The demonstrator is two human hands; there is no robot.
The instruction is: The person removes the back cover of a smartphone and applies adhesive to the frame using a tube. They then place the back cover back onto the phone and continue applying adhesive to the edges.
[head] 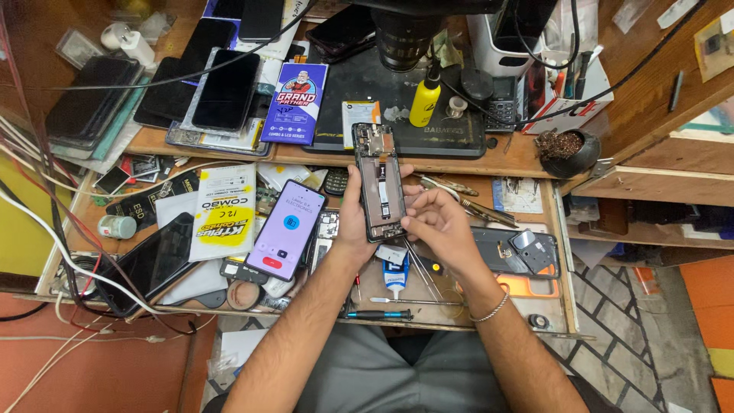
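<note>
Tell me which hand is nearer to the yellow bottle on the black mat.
Left. The left hand, gripping the opened phone, sits below the yellow bottle, slightly to its left. The right hand is lower still, touching the phone's lower edge.

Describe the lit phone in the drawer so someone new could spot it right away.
Start at the open wooden drawer under the bench. Left of the left hand, which holds an opened phone, a smartphone lies tilted, face up. Its screen alone glows, pale lilac with a blue circle and a red button; the neighbouring phones are dark.
</note>
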